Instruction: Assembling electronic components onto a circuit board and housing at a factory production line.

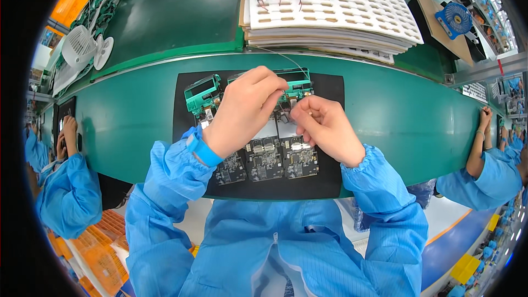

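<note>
Both of my hands work close together over a black mat (331,179). My left hand (246,107) has its thumb and forefinger pinched near a green plastic frame (300,84). Whatever is in that pinch is too small to make out. Just to the right, my right hand (328,127) curls with thumb and fingers together beside the upper end of a board; its fingertips hide what they hold. Dark circuit boards (264,159) lie in a row below the hands. Another green frame (202,93) sits at the left, partly covered by my left hand.
A stack of white foam trays (330,14) with small wired parts stands beyond the mat. A thin wire (283,55) arches in front of it. A white fan (80,47) is at far left, a blue fan (455,20) at far right. Co-workers sit at both sides.
</note>
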The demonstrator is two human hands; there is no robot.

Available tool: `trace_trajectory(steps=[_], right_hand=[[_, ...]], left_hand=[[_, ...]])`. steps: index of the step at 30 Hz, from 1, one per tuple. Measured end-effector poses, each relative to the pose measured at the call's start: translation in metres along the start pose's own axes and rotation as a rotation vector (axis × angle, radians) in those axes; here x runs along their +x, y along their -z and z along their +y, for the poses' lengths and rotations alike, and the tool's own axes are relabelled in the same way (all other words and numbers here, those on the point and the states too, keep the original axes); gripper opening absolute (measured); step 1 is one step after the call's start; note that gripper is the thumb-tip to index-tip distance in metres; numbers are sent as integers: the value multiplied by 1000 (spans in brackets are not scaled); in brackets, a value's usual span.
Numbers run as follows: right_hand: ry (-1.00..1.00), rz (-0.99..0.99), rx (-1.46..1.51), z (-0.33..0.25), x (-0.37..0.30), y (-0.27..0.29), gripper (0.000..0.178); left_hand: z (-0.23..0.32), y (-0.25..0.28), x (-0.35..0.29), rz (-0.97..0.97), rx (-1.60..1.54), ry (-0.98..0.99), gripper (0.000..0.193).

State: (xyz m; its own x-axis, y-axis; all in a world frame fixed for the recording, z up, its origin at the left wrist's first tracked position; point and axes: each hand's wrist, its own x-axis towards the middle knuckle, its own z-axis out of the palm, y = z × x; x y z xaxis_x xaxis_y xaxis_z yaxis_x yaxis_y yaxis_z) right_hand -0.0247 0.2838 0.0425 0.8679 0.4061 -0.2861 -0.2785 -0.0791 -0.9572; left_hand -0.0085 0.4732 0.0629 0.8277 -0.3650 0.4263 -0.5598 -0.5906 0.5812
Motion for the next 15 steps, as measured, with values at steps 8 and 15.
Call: trace_trajectory(steps=[8, 15], right_hand=[[12, -17, -10, 6, 2, 1, 17], [-25, -78, 92, 9, 2, 8, 16]], left_hand=[[-2, -3, 1, -25, 17, 14, 11], [-13, -2, -8, -22, 23, -81, 25]])
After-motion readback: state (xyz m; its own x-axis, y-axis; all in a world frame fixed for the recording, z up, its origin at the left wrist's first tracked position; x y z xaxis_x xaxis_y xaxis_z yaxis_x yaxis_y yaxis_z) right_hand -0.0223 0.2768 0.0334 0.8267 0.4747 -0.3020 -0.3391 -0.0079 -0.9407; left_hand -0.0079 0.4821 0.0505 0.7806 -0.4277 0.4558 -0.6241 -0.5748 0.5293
